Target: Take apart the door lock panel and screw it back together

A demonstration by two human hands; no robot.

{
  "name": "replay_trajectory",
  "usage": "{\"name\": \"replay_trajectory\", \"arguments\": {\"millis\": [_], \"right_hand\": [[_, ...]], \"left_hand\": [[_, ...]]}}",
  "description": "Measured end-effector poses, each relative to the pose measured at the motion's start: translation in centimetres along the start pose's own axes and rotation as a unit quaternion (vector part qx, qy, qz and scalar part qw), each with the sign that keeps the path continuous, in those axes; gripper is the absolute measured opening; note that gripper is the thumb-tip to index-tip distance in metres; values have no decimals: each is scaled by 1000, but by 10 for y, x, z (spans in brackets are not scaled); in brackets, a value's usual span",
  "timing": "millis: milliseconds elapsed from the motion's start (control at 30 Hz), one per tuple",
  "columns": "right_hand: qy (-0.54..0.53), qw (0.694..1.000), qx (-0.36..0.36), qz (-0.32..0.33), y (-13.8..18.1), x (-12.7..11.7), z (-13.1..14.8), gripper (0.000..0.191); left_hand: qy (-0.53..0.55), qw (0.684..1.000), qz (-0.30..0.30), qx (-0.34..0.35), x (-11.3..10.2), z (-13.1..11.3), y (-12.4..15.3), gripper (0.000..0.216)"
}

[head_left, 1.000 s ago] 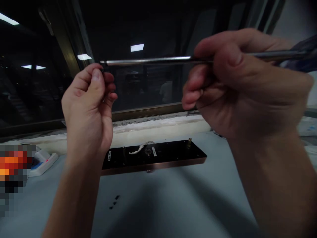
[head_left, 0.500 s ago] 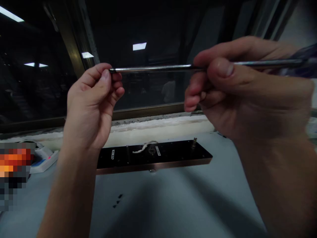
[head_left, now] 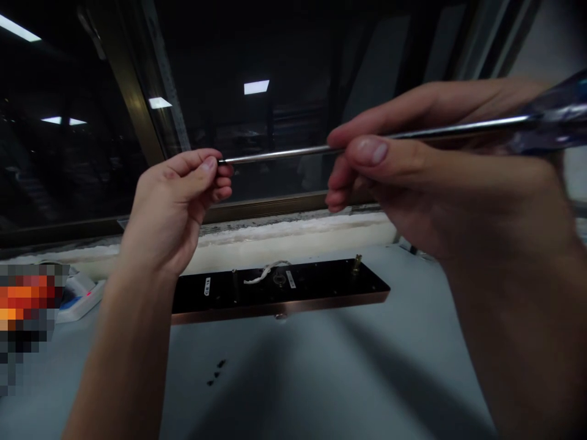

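A long screwdriver (head_left: 279, 155) is held up in front of the window, its thin metal shaft slanting slightly from right to left. My right hand (head_left: 426, 165) grips the shaft between thumb and fingers, with the clear purplish handle (head_left: 553, 122) behind it at the right edge. My left hand (head_left: 178, 186) pinches the dark tip at the shaft's far end between thumb and forefinger. Whether a small screw is also between those fingertips is hidden. Below, a long black panel (head_left: 321, 284) with a copper-coloured edge lies on the table, partly covered by my left forearm.
Three small dark screw-like pieces (head_left: 217, 374) lie on the grey-blue table (head_left: 293, 379). A white cable (head_left: 266, 273) and a brass post (head_left: 357, 264) rise from the panel. At left is a white device (head_left: 80, 299) beside a pixelated patch. A dark window (head_left: 293, 67) stands behind.
Both hands remain on the screwdriver. The left hand and tip have come down and slightly right; the right hand has shifted left, and more of the handle shows.
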State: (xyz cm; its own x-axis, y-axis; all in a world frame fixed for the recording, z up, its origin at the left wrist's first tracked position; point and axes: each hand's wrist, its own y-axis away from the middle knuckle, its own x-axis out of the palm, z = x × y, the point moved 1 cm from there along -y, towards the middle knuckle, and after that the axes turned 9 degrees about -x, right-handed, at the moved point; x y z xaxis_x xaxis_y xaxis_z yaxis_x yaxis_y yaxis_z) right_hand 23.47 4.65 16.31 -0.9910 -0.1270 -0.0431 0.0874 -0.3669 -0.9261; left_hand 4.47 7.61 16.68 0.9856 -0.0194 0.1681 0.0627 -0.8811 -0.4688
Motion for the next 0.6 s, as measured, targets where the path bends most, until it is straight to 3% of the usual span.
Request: {"name": "replay_trajectory", "arguments": {"millis": [167,267,433,533,600], "right_hand": [[38,999,8,7,2,6,1,8],[61,998,-4,-35,2,9,-3,5],[109,990,-30,-83,-1,1,-17,14],[145,986,35,-71,-3,-11,-26,17],[181,976,111,-47,-3,-17,-32,20]], "left_hand": [[-10,999,-13,-31,1,9,-2,11],[-45,998,-26,-24,4,18,-2,9],[-146,988,27,-42,10,33,-4,11],[-268,957,94,-56,14,47,-6,15],[-379,915,139,-27,18,58,-6,16]]}}
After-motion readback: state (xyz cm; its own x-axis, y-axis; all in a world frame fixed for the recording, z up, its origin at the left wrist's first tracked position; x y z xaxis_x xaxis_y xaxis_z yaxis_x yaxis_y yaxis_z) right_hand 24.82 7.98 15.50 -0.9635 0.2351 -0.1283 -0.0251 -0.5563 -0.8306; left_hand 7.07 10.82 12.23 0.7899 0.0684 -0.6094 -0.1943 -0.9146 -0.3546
